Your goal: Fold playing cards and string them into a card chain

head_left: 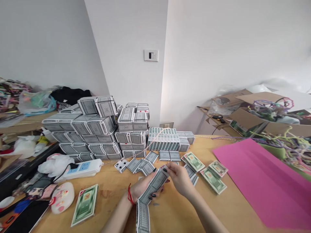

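Between left hand [143, 188] and right hand [179, 180], playing-card strip [152, 191], apparently joined

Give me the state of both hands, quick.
Left hand: closed, holding a long strip of playing cards from beneath.
Right hand: closed, pinching the upper end of that strip.

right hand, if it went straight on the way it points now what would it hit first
The long fanned strip of grey-backed playing cards, whose top end the right hand already seems to touch. Past that, probably the loose grey-backed cards lying beyond, though depth is hard to judge here.
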`<state>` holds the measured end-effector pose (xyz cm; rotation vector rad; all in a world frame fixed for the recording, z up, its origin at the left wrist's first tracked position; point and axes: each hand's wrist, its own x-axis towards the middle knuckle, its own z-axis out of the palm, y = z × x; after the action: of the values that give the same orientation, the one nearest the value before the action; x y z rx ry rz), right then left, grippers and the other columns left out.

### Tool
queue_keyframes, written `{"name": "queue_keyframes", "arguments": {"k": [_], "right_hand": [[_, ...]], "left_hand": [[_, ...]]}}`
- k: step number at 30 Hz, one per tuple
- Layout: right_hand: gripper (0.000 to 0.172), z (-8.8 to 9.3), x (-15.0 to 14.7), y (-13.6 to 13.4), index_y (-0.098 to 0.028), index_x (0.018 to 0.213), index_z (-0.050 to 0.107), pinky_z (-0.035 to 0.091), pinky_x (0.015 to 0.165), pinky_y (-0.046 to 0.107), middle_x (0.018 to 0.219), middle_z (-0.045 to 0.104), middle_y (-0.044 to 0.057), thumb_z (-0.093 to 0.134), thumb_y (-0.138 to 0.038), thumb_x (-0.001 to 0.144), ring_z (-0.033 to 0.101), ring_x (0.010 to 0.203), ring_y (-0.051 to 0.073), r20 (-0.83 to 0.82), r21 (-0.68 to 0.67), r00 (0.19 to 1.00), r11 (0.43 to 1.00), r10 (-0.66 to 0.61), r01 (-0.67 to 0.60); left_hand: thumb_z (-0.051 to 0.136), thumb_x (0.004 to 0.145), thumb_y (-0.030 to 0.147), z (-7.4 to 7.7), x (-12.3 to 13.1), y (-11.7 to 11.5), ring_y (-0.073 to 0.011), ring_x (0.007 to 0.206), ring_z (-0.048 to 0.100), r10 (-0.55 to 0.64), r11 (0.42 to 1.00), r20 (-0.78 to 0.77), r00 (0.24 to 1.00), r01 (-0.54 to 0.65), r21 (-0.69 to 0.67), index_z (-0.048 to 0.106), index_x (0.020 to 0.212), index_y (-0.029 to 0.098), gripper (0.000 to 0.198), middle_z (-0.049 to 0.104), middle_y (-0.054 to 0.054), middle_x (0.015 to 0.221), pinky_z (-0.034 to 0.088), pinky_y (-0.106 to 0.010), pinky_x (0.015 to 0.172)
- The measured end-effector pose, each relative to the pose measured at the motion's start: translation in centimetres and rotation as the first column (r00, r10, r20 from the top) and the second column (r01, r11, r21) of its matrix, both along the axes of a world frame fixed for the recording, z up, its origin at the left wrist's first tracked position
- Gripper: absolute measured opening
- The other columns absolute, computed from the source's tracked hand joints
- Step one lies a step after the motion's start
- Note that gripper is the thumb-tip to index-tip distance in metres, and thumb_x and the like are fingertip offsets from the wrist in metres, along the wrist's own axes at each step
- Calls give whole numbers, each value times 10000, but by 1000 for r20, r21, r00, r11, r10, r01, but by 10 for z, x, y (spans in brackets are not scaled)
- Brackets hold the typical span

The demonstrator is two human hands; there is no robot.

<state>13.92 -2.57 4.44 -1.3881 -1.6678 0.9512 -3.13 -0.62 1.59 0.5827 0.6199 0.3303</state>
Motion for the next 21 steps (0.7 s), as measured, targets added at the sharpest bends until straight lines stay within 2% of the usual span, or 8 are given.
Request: {"name": "queue_keyframes", "arguments": {"k": [3,6,11,16,21], "right_hand": [[197,0,4,3,-180,674,563,445,572,243,616,588,11,444,-285,791,561,591,159,-97,-50,995,999,9,-14],[180,-4,3,4,-171,661,567,440,549,236,591,570,4,476,-279,772,541,560,146,-161,-89,987,996,17,-32],[214,-6,0,3,-163,711,580,457,522,234,615,580,11,453,-314,794,546,538,141,-205,-74,978,995,43,-59],[264,-1,-4,-2,-191,886,626,460,597,235,712,654,33,379,-275,842,600,636,161,69,118,997,993,22,-30],[340,-11,-15,-9,-185,1068,564,436,563,213,712,668,44,317,-139,839,610,606,154,354,216,935,973,5,-87]], "left_hand": [[411,746,597,2,0,0,-70,447,355,-50,999,5,999,50,-7,597,986,141,548,511,-3,641,208,-202,407],[406,753,591,3,-1,-1,-69,460,350,-56,998,-9,998,57,14,578,1032,126,569,525,-12,669,201,-204,420],[348,806,545,6,0,-3,-64,466,361,-5,999,-25,1000,6,46,613,883,134,495,522,-5,678,191,-194,416],[328,796,568,6,5,0,-47,426,339,6,1000,12,1000,-7,18,581,743,125,514,502,1,650,184,-169,390],[334,763,615,3,4,-2,-53,392,337,57,997,-65,996,-53,57,562,666,139,536,488,3,567,197,-175,356]]}}
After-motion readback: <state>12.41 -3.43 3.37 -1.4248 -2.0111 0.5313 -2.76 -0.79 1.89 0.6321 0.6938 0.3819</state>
